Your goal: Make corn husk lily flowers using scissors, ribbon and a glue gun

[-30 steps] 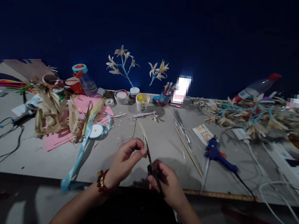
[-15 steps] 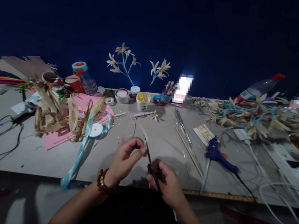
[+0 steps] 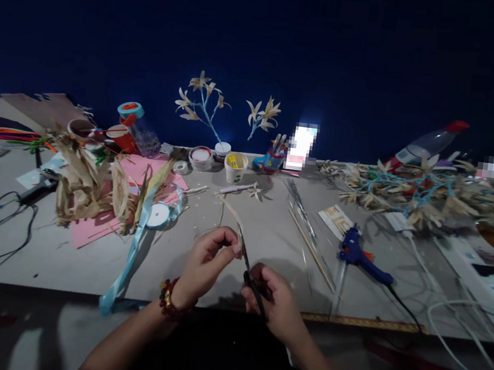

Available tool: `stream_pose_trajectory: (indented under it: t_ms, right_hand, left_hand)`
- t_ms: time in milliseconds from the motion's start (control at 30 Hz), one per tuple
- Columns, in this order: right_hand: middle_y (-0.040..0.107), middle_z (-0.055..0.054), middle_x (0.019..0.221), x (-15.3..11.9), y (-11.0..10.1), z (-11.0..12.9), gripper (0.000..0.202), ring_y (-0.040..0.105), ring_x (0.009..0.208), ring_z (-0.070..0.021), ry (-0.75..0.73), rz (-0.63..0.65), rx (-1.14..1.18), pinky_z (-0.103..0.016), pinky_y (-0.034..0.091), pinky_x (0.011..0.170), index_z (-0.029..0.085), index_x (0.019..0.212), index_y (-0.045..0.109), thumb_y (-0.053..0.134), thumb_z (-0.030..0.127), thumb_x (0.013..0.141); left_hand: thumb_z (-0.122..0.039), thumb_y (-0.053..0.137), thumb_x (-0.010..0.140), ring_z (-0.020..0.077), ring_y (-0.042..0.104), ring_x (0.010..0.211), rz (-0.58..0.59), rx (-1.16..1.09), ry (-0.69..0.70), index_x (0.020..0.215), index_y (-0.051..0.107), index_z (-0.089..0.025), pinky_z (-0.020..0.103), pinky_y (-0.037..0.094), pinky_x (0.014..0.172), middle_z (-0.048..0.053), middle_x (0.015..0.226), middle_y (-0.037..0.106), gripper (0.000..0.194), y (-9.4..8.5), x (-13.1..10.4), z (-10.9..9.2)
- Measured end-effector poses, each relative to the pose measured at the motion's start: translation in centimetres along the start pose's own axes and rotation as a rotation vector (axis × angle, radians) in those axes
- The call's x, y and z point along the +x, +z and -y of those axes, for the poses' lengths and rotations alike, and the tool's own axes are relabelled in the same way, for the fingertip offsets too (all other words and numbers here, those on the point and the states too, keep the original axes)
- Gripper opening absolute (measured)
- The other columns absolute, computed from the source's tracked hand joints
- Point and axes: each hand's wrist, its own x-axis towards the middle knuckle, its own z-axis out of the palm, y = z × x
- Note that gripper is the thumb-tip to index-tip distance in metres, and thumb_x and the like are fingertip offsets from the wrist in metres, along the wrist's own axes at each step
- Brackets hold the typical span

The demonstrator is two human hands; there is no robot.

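Right of scissors (image 3: 250, 279), wires (image 3: 302, 205), stick (image 3: 312, 251), glue gun (image 3: 354, 252)

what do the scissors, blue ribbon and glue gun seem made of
Scissors: slim, greyish blades, probably metal; black handles, perhaps plastic. Blue ribbon: thin, draping, faint sheen, perhaps satin or plastic film. Glue gun: smooth, evenly blue body, probably moulded plastic.

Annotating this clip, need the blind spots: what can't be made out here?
- Strip, near end: head view, hidden in left hand.
- Scissors, handle loops: head view, mostly covered by right hand.
- Whether the blades bite the strip: head view, too small.
- Packet print: head view, too small and blurred.
- Screen content: head view, pixelated.
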Motion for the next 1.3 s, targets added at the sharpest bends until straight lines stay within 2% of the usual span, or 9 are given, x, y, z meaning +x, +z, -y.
stream_pose_trajectory:
  t_ms: [500,733,833,1000,1133,1233,1300]
  right_hand:
    - [0.050,0.008,0.053,0.1,-0.1,-0.5,0.045,0.047,0.046,-0.0091,-0.016,-0.017,-0.018,-0.022,0.036,0.048,0.022,0.071,0.046,0.076,0.055,0.071]
    - [0.047,0.009,0.050,0.6,-0.2,-1.0,0.047,0.045,0.043,-0.0085,-0.005,-0.036,-0.042,-0.022,0.033,0.046,0.022,0.069,0.043,0.074,0.058,0.071]
    - [0.046,0.009,0.051,1.0,-0.4,-1.6,0.046,0.044,0.044,-0.0088,-0.008,-0.043,-0.053,-0.022,0.034,0.046,0.023,0.069,0.042,0.072,0.058,0.074]
    - [0.046,0.008,0.050,2.3,-2.4,-3.0,0.045,0.046,0.045,-0.0104,-0.050,-0.114,-0.131,-0.024,0.036,0.049,0.023,0.064,0.040,0.069,0.055,0.077]
    - [0.050,0.007,0.053,3.1,-4.4,-3.0,0.042,0.052,0.052,-0.0132,-0.093,-0.226,-0.246,-0.025,0.040,0.053,0.023,0.065,0.046,0.077,0.051,0.071]
    - [0.063,0.002,0.069,3.2,-4.2,-1.8,0.039,0.058,0.062,-0.0151,-0.146,-0.271,-0.054,-0.027,0.045,0.059,0.023,0.079,0.053,0.081,0.047,0.066]
    - [0.069,-0.001,0.082,3.3,-3.4,-0.5,0.043,0.062,0.069,-0.0164,-0.189,-0.223,0.114,-0.028,0.049,0.063,0.023,0.088,0.054,0.083,0.044,0.064]
  left_hand:
    - [-0.027,0.062,0.089,0.0158,0.053,0.074,-0.007,0.003,-0.040,0.077,0.059,-0.017,0.028,0.042,0.072,0.002,0.074,0.058,0.015,0.0,0.1,-0.1]
    - [-0.026,0.062,0.087,0.0147,0.053,0.071,-0.007,-0.037,-0.071,0.076,0.059,-0.017,0.027,0.041,0.071,0.001,0.072,0.058,0.014,-0.1,0.5,0.4]
    - [-0.028,0.063,0.086,0.0147,0.053,0.071,0.028,-0.021,-0.104,0.076,0.058,-0.017,0.027,0.041,0.071,0.001,0.071,0.058,0.016,-0.5,0.7,0.8]
    - [-0.031,0.062,0.087,0.0150,0.054,0.071,0.096,0.017,-0.133,0.076,0.057,-0.017,0.028,0.042,0.071,0.001,0.071,0.058,0.019,-1.5,1.1,1.8]
    - [-0.035,0.064,0.085,0.0151,0.058,0.071,0.137,0.021,-0.181,0.079,0.059,-0.016,0.028,0.045,0.072,0.003,0.073,0.063,0.020,-2.4,1.3,2.2]
    - [-0.035,0.065,0.085,0.0153,0.060,0.071,0.215,0.052,-0.213,0.080,0.061,-0.016,0.028,0.046,0.071,0.004,0.073,0.065,0.020,-2.6,1.4,1.9]
    - [-0.033,0.065,0.085,0.0150,0.060,0.070,0.283,0.116,-0.214,0.080,0.062,-0.015,0.027,0.046,0.070,0.004,0.073,0.066,0.018,-2.5,1.6,1.5]
